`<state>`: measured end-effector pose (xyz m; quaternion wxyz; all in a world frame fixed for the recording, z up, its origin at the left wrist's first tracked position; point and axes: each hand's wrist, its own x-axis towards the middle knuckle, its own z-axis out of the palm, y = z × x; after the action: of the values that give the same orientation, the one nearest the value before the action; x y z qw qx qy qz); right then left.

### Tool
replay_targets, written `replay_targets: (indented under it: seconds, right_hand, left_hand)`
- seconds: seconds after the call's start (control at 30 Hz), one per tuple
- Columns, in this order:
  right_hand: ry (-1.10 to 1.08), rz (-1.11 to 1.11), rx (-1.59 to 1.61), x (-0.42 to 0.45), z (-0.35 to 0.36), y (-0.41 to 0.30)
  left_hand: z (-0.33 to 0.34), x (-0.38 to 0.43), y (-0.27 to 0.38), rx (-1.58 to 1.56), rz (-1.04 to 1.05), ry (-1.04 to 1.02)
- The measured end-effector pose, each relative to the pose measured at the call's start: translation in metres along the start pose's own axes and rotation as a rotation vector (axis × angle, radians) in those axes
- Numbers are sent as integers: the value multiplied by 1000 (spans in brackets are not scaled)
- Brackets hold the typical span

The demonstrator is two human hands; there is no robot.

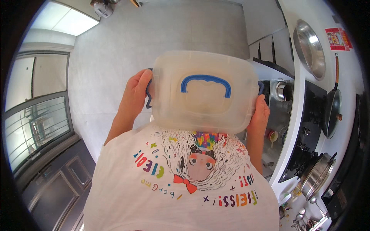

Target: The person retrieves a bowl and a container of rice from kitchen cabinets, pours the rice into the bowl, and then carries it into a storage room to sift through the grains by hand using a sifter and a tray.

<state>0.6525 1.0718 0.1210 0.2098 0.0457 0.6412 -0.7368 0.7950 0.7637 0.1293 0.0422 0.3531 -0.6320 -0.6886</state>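
A translucent plastic storage box [170,106] with a closed lid is held up in front of my chest. Its blue carrying handle [205,77] lies folded on top of the lid. My left hand [137,86] grips the box at its left end, beside a blue side latch [148,93]. On the opposite end my right hand [260,111] holds the box just below the other blue latch [261,87]. The fingers of both hands are partly hidden behind the box. What the box contains cannot be made out through the cloudy plastic.
To the right runs a white counter [297,121] with a black gas hob [310,115], a steel basin [310,49], a wok [332,114] and a steel pot [318,174]. An open drawer [277,118] below holds a small saucepan [283,91]. A dark panelled door [55,193] stands at left.
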Motion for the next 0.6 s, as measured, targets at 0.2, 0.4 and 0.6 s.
replay_targets:
  seconds: [0.2,0.4,0.6]
  right_hand:
    - [23,123,56,73,4,12]
    - [18,214,221,166,18,-1]
    - [-69,39,-144,249,23,-22]
  left_hand:
    - [-3,70,37,-107,-98,-36]
    - [13,157,79,-267,-230,-142]
    - [36,221,118,-465,-279,-182]
